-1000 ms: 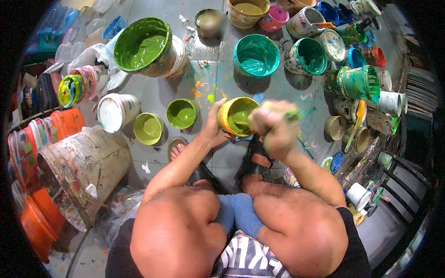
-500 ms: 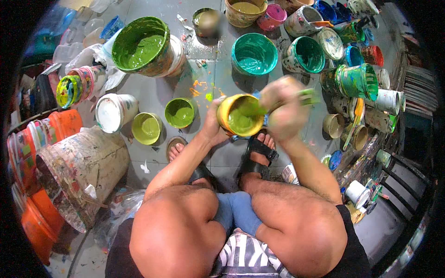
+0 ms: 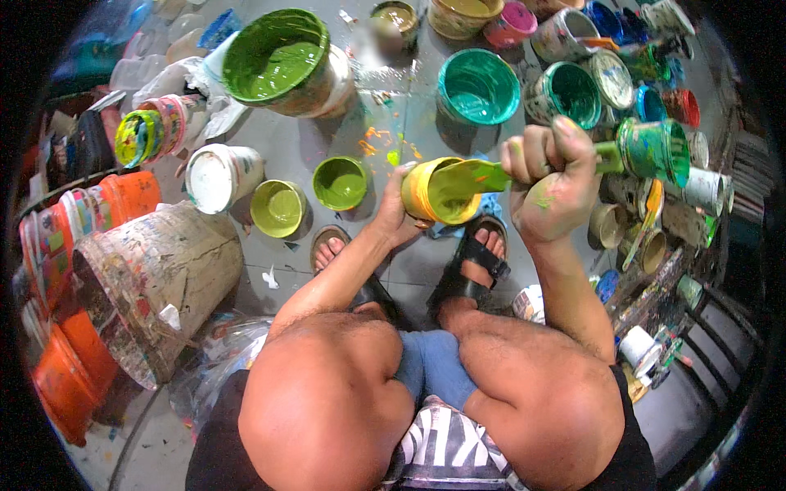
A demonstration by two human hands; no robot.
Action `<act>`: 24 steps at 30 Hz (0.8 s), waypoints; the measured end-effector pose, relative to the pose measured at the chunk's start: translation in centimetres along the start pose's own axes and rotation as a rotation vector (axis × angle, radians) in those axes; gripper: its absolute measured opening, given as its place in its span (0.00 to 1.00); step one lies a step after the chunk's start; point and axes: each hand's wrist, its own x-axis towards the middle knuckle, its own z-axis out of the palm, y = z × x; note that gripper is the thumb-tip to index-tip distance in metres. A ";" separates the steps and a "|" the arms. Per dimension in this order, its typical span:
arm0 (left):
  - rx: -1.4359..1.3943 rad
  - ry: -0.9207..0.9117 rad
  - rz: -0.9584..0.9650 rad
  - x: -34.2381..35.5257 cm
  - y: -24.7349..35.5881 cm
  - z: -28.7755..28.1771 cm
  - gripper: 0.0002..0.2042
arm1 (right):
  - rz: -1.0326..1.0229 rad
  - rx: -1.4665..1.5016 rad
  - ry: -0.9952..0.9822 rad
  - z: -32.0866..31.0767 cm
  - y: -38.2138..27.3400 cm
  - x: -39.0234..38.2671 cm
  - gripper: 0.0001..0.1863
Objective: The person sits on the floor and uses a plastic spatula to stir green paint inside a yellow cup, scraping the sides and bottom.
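My left hand (image 3: 395, 206) is closed round the side of a yellow cup (image 3: 416, 192), tilted so its mouth faces right. Olive-green paint (image 3: 453, 203) coats the inside. In my right hand (image 3: 550, 176), closed in a fist with green smears on it, is a paint-covered green spatula (image 3: 475, 173). Its broad blade reaches into the cup's mouth, and the handle end sticks out to the right of the fist. Left of the cup, two small tubs stand on the floor, one with darker green paint (image 3: 339, 183) and one with yellow-green (image 3: 279, 208).
A large green paint bucket (image 3: 318, 51) and a teal bucket (image 3: 477, 86) stand farther off. Paint containers crowd the right, among them a green one (image 3: 653, 153). A big stained bucket (image 3: 168, 282) lies tipped at left. My sandalled feet (image 3: 479, 266) are below the cup.
The blurred right hand has risen and moved right, drawing the spatula so its blade shows at the cup's mouth. The whole view has shifted slightly; the left hand still holds the cup.
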 end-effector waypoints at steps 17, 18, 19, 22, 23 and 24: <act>0.022 -0.046 0.015 1.3 0.6 -0.6 0.25 | 0.015 0.019 0.157 1.8 -1.3 0.7 0.18; 0.009 -0.005 0.027 1.0 0.7 1.9 0.26 | 0.000 -0.129 0.106 0.3 0.3 -0.3 0.18; 0.000 0.034 0.041 0.8 0.8 3.5 0.26 | -0.016 -0.275 0.056 -0.9 1.7 -1.4 0.18; -0.056 -0.012 0.010 1.8 0.7 -0.1 0.28 | 0.061 -0.112 -0.018 0.8 -0.1 -0.8 0.19; -0.084 -0.050 -0.037 1.5 -0.3 -1.8 0.28 | 0.070 0.179 0.012 1.5 -0.8 0.2 0.19; -0.024 -0.083 -0.034 1.5 0.3 -0.9 0.28 | 0.000 0.184 0.230 2.0 -1.4 1.5 0.19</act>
